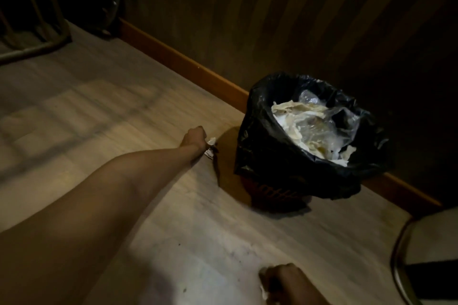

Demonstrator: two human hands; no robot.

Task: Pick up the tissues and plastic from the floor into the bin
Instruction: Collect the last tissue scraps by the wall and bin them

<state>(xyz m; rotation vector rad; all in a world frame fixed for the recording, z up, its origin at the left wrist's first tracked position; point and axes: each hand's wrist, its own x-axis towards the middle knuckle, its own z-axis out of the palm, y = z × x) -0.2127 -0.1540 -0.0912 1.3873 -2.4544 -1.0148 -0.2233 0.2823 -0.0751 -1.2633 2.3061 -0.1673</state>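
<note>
A bin (280, 188) lined with a black bag (371, 156) stands against the wall at the right, holding crumpled tissues (292, 111) and clear plastic (342, 119). My left hand (194, 136) reaches out low over the floor just left of the bin, its fingers closed on a white tissue (210, 146) that sticks out below the fist. At the bottom edge my right hand (282, 280) is closed on another bit of white tissue (264, 288).
A wooden skirting board (178, 57) runs along the dark striped wall behind the bin. A metal frame (37, 47) stands at the far left. A chair with a metal rim (399, 262) juts in at the bottom right. The floor (198, 218) is pale wood.
</note>
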